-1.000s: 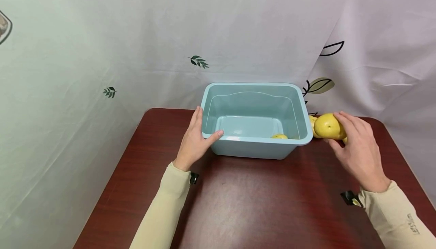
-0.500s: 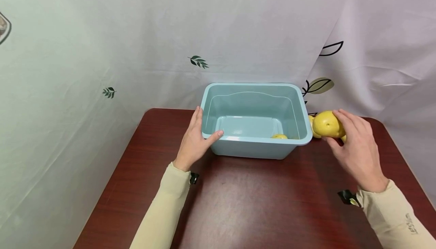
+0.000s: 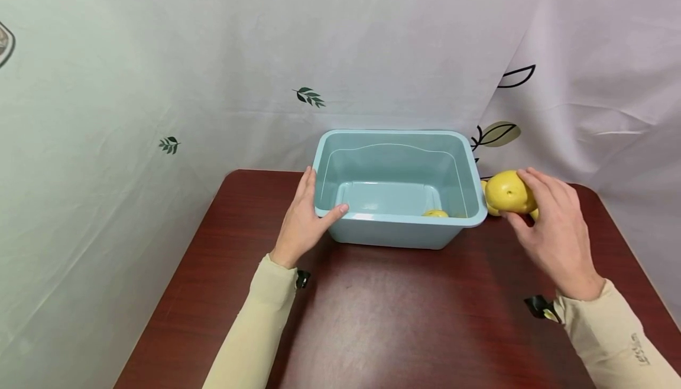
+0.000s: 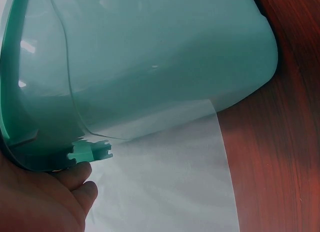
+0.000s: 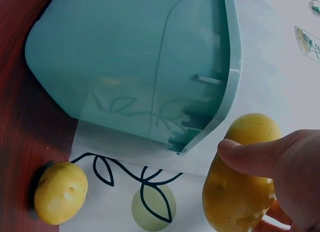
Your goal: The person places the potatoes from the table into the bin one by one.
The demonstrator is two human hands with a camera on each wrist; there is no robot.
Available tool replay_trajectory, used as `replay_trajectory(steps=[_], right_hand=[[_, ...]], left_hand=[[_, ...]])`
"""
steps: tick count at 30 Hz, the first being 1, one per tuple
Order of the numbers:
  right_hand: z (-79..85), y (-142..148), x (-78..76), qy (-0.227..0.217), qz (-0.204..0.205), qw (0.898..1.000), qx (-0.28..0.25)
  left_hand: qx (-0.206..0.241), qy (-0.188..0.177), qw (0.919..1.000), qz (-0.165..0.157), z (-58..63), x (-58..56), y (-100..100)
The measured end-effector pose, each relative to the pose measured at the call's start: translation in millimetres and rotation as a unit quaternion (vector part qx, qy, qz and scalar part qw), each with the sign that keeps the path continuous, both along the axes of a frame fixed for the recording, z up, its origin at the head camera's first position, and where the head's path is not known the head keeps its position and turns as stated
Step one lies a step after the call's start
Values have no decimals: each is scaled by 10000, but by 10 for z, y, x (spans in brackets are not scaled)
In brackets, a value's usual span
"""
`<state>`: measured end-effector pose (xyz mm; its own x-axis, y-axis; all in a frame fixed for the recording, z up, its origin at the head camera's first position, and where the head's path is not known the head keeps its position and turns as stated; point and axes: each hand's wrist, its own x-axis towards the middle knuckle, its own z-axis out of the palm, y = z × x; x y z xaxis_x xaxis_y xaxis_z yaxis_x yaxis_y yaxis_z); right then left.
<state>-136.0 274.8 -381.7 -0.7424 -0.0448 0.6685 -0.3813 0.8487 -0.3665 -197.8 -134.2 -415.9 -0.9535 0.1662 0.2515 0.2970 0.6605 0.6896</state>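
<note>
We look over a glossy dark-red table (image 3: 372,324) backed by pale, leaf-printed cloth (image 3: 393,40), with a blue tub (image 3: 404,220) at its far side. The left hand (image 3: 304,223) rests on the tub's near left corner, fingers spread wide; right of the tub, we see the right hand (image 3: 558,226) gripping a yellow potato (image 3: 508,191) above the table.

We wear beige: left sleeve (image 3: 252,324) at seven o'clock, dark-lettered right sleeve (image 3: 606,330) at four, small black wrist pieces (image 3: 538,307).
</note>
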Motion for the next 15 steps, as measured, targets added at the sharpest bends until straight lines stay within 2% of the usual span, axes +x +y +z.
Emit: replay_trajectory(steps=[15], right_hand=[[78,-127,-41,44,62,9999,-69]], left_hand=[[-11,-71,10000,39,1,11,-4]])
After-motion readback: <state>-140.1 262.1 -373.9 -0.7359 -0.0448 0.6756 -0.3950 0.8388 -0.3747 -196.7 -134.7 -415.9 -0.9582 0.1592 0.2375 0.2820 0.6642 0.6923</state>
